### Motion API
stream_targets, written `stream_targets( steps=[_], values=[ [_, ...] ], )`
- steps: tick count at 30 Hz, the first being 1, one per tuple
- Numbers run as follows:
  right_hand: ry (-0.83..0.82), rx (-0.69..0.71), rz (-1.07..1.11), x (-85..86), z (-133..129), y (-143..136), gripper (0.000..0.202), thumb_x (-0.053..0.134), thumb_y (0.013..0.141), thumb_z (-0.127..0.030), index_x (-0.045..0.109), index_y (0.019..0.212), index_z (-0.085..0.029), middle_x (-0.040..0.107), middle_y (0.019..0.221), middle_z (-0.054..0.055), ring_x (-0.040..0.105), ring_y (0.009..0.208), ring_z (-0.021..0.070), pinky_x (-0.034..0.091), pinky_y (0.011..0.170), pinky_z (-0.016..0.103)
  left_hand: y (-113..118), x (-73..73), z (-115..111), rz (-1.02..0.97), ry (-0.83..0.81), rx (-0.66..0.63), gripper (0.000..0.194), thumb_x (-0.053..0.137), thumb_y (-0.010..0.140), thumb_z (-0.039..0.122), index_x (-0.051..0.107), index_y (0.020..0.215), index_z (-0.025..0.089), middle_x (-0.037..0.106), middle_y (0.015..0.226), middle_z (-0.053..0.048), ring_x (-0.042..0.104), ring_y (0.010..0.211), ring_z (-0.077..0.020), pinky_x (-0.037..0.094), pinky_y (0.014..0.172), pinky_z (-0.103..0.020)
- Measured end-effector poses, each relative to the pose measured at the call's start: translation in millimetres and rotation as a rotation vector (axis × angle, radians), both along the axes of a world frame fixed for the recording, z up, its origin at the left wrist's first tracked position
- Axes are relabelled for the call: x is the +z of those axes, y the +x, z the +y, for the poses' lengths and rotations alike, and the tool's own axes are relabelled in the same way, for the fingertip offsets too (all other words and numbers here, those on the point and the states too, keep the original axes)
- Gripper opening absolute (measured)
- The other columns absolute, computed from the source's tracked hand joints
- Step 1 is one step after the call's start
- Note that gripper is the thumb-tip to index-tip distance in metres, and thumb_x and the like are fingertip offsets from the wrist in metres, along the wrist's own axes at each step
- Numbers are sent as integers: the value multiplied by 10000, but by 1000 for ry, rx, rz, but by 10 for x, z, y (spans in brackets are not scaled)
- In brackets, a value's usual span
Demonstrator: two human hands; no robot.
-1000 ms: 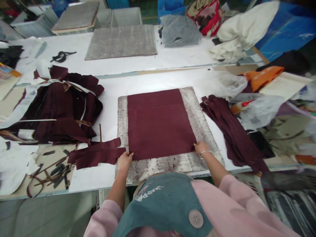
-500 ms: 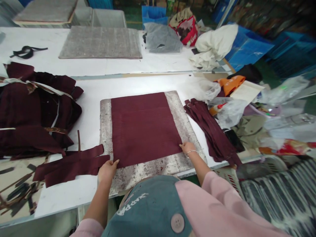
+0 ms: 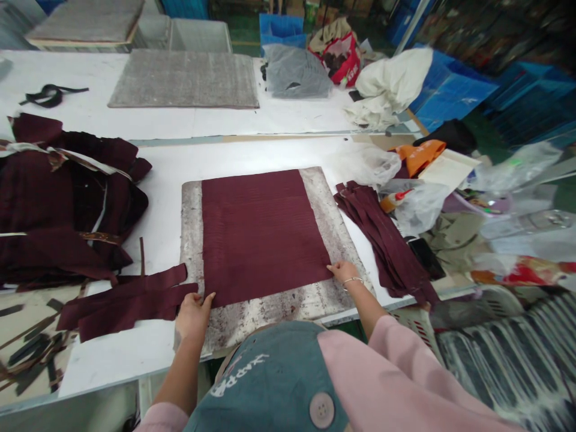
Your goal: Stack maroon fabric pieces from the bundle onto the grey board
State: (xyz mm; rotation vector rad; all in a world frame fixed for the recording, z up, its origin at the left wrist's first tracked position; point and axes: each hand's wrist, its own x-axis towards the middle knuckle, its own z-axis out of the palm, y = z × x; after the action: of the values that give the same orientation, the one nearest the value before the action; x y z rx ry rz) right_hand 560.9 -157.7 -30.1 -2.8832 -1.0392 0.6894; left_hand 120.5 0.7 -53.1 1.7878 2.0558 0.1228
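A maroon strip-lined sheet [image 3: 263,234], fabric or leather-like, lies flat on a stained grey board [image 3: 270,312]. At its near right corner, my right hand [image 3: 345,273] pinches the edge between thumb and fingers. My left hand [image 3: 193,312] is by the near left corner, thumb touching the sheet and fingers spread from it towards some maroon strips [image 3: 130,300]. Those strips lie left of the board, their right ends close to my fingertips. More long maroon strips [image 3: 387,240] lie bunched to the right of the board.
A big tied bundle of maroon pieces [image 3: 58,210] sits at the left. Dark scraps [image 3: 36,354] lie near the front left edge. Plastic bags [image 3: 418,204], a glue bottle [image 3: 393,201] and a phone [image 3: 426,258] crowd the right. Another grey board [image 3: 184,78] lies on the far table.
My left fingers have parted from the thumb and shifted slightly left, off the sheet's corner towards the strips. The right hand keeps its hold at the right corner.
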Motion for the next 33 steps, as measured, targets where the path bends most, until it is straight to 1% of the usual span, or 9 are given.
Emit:
stream_targets(
  steps=[6,10,15,20,23,25,28,31,33],
  values=[
    [-1,4,-15,-30,-12,5,304,534,835,-440,650,730,-180,670,740,57,611,751,186,409,671,252,49,-21,-129,17,133,-63,399,456,806,552,600,929,201,580,1019,-99,597,880,-250,455,733,-337],
    [-30,18,-37,-26,-8,-9,297,511,850,-427,650,747,-185,673,775,61,617,769,184,411,674,253,45,-63,-109,-47,215,-34,423,491,810,499,558,1058,164,581,1023,-105,556,992,-256,450,814,-348],
    [-86,75,-47,53,-30,-68,339,455,874,-421,649,755,-170,672,806,113,629,813,244,420,677,308,-137,29,-95,-100,123,-80,331,498,860,385,559,1086,151,574,1089,-115,545,1022,-228,445,879,-398],
    [-102,134,-55,43,-3,-20,374,439,871,-412,660,729,-146,669,819,187,637,815,318,440,670,384,-309,60,-183,-49,144,-116,327,514,866,360,554,1144,193,537,1206,-106,543,1041,-205,461,889,-405],
    [-80,122,-129,89,-32,-29,384,411,878,-357,674,823,-83,650,829,261,635,798,355,455,657,441,-218,-36,-305,-52,214,-225,361,472,878,341,569,1175,160,527,1245,-161,501,1137,-244,401,973,-409],
    [-37,128,-193,148,-75,-103,395,372,901,-330,647,983,-59,640,940,268,621,888,339,463,729,451,-106,-117,-412,-17,315,-364,441,425,886,343,526,1247,112,468,1334,-182,381,1268,-293,323,1038,-452],
    [96,283,-265,167,-114,-353,435,350,930,-352,493,1267,-117,514,1286,171,465,1196,242,375,978,369,44,-232,-548,85,410,-514,563,355,895,388,386,1360,71,310,1462,-167,168,1371,-340,188,1075,-558],
    [362,678,-285,43,-97,-718,540,389,914,-381,379,1362,-79,339,1434,170,239,1349,274,257,1074,452,120,-317,-612,143,398,-555,603,274,910,404,315,1393,45,255,1483,-174,153,1376,-341,138,1072,-594],
    [414,825,-233,-72,-85,-931,605,409,900,-425,314,1404,-103,254,1481,140,155,1377,263,222,1092,465,136,-348,-624,164,390,-555,608,239,916,404,303,1397,37,253,1481,-184,163,1374,-341,139,1065,-609]
  ],
)
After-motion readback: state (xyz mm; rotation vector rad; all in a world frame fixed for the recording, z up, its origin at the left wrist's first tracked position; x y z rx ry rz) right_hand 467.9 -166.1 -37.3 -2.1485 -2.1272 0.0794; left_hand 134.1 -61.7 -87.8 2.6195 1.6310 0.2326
